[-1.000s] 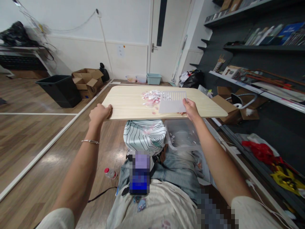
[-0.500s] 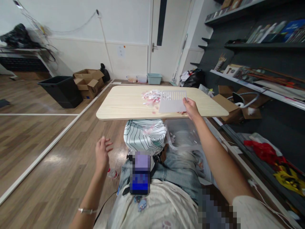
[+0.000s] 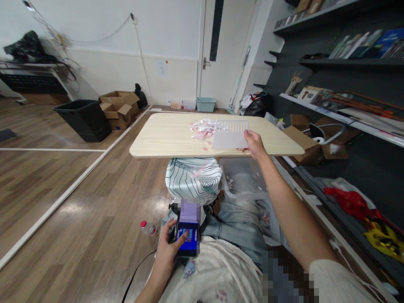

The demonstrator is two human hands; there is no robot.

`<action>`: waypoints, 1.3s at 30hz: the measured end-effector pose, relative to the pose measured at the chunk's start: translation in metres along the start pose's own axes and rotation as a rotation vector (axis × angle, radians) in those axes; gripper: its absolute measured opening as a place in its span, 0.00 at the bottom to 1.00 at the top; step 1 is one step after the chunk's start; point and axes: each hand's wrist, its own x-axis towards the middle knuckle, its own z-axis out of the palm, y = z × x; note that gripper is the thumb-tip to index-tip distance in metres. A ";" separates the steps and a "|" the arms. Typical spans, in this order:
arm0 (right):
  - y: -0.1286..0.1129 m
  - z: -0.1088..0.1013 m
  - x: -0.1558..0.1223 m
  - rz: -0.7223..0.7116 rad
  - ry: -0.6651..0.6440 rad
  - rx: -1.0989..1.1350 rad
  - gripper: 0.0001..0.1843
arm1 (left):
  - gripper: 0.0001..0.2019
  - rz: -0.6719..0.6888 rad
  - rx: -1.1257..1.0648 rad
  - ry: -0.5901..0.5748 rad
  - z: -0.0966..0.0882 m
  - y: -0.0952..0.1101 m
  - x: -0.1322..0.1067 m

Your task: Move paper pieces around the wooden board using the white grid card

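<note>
The white card (image 3: 229, 139), slotted along its far side, is held over the pale table (image 3: 158, 135) by the right hand (image 3: 255, 145). A heap of scraps (image 3: 201, 127), white and pink, is placed just beside its left edge. Below the table's near edge, a black-lined cover (image 3: 193, 180) and a clear tub (image 3: 243, 180) are seen. The card's right side is pinched between the right thumb, laid on top, and fingers tucked underneath; part of that edge is hidden by the thumb. The left hand (image 3: 168, 240) is half curled around a phone (image 3: 192, 247), its thumb laid over the screen; whether the phone is gripped cannot be told.
</note>
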 end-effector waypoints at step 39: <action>-0.007 0.004 -0.004 0.034 0.024 0.024 0.30 | 0.34 -0.039 -0.023 0.065 -0.015 0.049 0.021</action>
